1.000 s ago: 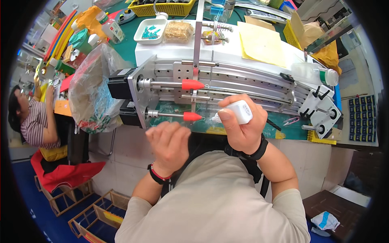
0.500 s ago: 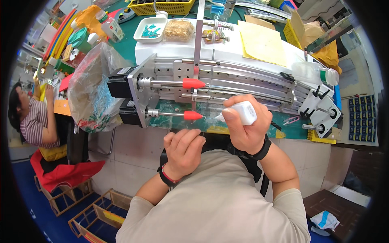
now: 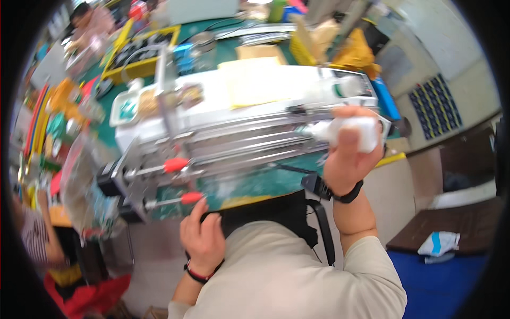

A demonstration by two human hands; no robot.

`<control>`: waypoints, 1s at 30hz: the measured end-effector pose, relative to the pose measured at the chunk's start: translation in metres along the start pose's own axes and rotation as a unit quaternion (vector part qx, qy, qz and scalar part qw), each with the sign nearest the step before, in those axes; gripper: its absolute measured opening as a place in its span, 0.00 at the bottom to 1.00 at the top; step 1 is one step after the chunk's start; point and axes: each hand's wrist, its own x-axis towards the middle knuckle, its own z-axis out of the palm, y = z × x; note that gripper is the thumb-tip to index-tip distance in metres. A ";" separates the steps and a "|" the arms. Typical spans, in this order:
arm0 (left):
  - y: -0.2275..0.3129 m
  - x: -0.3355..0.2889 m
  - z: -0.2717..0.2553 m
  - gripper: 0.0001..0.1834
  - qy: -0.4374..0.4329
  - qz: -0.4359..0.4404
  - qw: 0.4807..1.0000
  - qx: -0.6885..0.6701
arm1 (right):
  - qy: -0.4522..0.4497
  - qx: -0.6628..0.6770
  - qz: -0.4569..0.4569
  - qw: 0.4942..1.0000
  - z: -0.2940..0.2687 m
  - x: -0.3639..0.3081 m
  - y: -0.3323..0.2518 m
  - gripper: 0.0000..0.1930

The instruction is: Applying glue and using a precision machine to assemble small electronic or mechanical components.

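My right hand (image 3: 345,165) is closed round a small white bottle (image 3: 366,133) with a narrow nozzle pointing left, held over the right part of a metal rail machine (image 3: 239,139). Two red cone-shaped tips, an upper red tip (image 3: 176,165) and a lower red tip (image 3: 191,198), end the machine's metal shafts. Just below the lower tip is my left hand (image 3: 203,239), its index finger raised close to that tip and its fingers somewhat apart; contact is unclear. Nothing shows in the left hand. Motion blurs the picture.
Behind the machine, a white surface holds a yellow paper sheet (image 3: 252,80), a white tray of small teal pieces (image 3: 126,109) and a clear jar (image 3: 332,89). A plastic bag (image 3: 79,186) lies left of the black motors (image 3: 109,178). Two other people sit at left.
The view has swung right, shifting the machine left in the picture. My right hand has carried the white bottle rightward along the machine. My left index finger has straightened toward the lower tip.
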 end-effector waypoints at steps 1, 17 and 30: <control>0.000 -0.001 -0.003 0.08 -0.006 0.001 1.000 -0.008 | 0.068 -0.047 -0.024 0.996 -0.015 0.017 0.006 0.16; 0.014 0.062 -0.044 0.02 -0.189 -0.103 0.935 -0.282 | 0.002 -0.106 0.043 0.993 -0.091 0.001 0.029 0.14; 0.007 0.131 -0.048 0.11 -0.232 0.170 0.957 -0.037 | -0.535 -0.285 -0.078 0.792 -0.082 -0.138 0.094 0.12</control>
